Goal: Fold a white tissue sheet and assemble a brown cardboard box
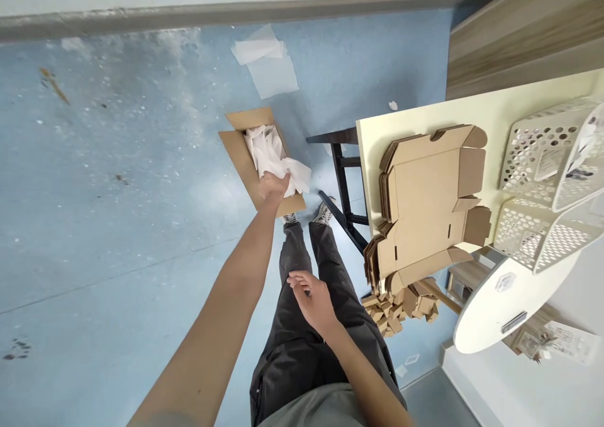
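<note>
At frame centre the left hand (272, 186) was clamped on white paper (276, 156) in a floor box (245, 163), seemingly kept within seated reach. The right hand (312, 298) rested loosely apart on the thigh. Flat cartons (425, 194) lay stacked on the bench (519, 109) at right.

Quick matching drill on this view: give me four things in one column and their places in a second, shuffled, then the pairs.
Things:
1. white paper
2. flat cardboard blanks
3. perforated baskets
4. right hand

Places:
A. at the table's far right
B. over the dark trousers
C. in the open box on the floor, under the left hand
D. stacked at the table edge

Pairs: 1-C, 2-D, 3-A, 4-B
</note>
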A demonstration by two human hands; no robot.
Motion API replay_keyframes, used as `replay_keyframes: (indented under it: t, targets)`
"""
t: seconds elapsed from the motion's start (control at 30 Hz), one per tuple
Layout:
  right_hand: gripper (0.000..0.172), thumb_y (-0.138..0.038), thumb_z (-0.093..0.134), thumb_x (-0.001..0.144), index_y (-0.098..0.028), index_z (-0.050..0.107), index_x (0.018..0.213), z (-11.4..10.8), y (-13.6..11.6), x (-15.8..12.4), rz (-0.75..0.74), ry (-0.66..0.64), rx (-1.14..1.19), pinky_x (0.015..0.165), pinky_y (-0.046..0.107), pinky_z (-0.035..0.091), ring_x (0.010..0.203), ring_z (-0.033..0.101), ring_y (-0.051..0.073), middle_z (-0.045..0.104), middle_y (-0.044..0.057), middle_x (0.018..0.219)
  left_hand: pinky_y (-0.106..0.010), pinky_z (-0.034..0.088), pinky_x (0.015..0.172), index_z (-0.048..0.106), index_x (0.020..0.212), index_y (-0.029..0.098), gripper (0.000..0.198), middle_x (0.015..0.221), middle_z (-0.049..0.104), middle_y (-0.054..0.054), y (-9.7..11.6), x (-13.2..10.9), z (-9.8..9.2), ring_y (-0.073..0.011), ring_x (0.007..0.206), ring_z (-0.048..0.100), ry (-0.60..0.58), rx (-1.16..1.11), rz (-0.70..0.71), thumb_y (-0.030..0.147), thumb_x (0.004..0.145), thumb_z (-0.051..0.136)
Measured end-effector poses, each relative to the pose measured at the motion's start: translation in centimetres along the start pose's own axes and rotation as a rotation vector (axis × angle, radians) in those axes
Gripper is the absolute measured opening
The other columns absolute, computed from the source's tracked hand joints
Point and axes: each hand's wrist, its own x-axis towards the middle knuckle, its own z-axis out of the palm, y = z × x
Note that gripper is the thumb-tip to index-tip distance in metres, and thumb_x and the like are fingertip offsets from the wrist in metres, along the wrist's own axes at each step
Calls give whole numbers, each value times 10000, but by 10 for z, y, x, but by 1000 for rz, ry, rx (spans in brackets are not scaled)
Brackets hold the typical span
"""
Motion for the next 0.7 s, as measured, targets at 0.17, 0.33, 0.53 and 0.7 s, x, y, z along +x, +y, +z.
replay_keyframes:
  t: [0.17,0.33,0.53,0.7]
  targets:
    - [341,-489,610,1091,-252,810,1233,7,6,6,16,17,21,998,444,706,1141,858,295,881,111,1207,-502,570,1089,820,1188,154,303,1274,817,-250,-2,3,-11,-408,1273,754,83,23,-70,290,1027,602]
    - [339,-498,615,1086,-246,801,1215,6,-18,0,2,-47,52,988,421,695,1116,855,279,882,108,1179,-457,560,1102,834,1195,190,351,1251,837,-197,-37,-36,-68,-350,1256,761,143,-23,-44,300,1046,536]
    - [288,-456,655,1049,-240,794,1180,-1,-64,5,-54,-50,140,1049,429,662,1099,845,256,879,95,1164,-316,622,855,756,1009,203,272,904,764,-69,-60,-110,-142,-232,953,776,117,-326,6,352,965,532]
    - [258,-447,765,995,-225,781,1125,-6,-100,20,53,19,265,993,396,676,1013,836,223,863,76,1110,-308,639,892,627,830,242,200,884,732,-36,-62,-191,-196,-215,991,750,81,-690,68,434,879,595]
